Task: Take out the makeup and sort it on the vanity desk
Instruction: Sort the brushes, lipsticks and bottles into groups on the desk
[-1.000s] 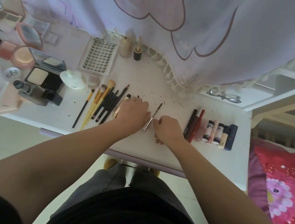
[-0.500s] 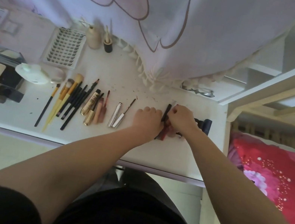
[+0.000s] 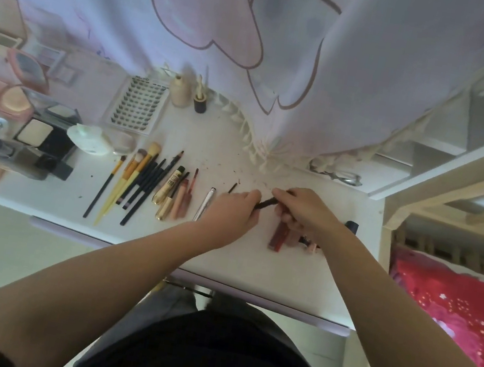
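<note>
On the white vanity desk (image 3: 267, 268), my left hand (image 3: 234, 211) and my right hand (image 3: 303, 212) meet on one dark slim pencil (image 3: 265, 203), each closed on an end. Beneath my right hand lie red and pink lip tubes (image 3: 280, 233), partly hidden, with a dark-capped tube (image 3: 352, 226) past the wrist. Left of my hands rest a silver tube (image 3: 204, 204), gold and pink mascara tubes (image 3: 175, 196), and a row of makeup brushes (image 3: 134, 183). Compacts and palettes (image 3: 45, 134) fill the far left.
A lash tray (image 3: 137, 106) and two small bottles (image 3: 185, 94) stand at the back under a hanging pink curtain (image 3: 228, 35). Glasses (image 3: 336, 174) lie at the back right. A red bedspread (image 3: 453, 317) borders the desk's right side. Crumbs dot the desk's middle.
Both hands moved right from the silver tube, left beside the mascaras, to the lip tubes. They have lifted a dark pencil between them. The camera view shifted.
</note>
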Demonstrator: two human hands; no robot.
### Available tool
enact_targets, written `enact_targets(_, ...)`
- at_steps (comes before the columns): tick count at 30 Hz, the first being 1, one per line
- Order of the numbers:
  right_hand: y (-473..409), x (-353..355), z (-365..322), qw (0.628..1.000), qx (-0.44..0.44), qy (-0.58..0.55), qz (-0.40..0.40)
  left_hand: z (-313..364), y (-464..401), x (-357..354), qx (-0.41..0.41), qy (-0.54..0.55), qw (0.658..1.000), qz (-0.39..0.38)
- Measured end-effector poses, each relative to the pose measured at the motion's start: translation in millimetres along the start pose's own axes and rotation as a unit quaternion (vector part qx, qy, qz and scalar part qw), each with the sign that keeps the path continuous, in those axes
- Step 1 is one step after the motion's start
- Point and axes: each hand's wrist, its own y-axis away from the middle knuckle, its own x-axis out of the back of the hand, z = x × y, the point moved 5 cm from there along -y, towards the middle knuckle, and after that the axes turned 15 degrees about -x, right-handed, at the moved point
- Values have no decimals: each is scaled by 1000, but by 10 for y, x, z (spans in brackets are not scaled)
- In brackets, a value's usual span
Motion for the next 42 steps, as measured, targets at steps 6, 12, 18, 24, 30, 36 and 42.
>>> enact_targets(6, 181, -85, -44, 993, 6, -110, -49, -173, 323, 232, -18, -19, 999, -37)
enact_targets(12, 269, 385, 127, 986, 0, -161, 39, -782, 899, 297, 104, 40, 992, -52)
enact_targets(18, 37, -399, 165, 994, -19, -24, 100, -406, 359, 112, 101, 52, 992, -63)
enact_targets(24, -110, -677, 194, 933, 0, 213, 290, -440, 83, -48, 55, -139, 979, -142)
enact_targets(30, -204, -915, 146, 882, 34, 368, 291, -571, 141, -111, 28, -190, 971, -143)
enact_targets(36, -210, -708, 40, 896, 44, 351, 269, -598, 118, -12, 5, -176, 981, -79)
enact_targets(42, -231, 218, -25, 905, 5, 298, 304, 68, -233, -113, -72, -105, 991, -51)
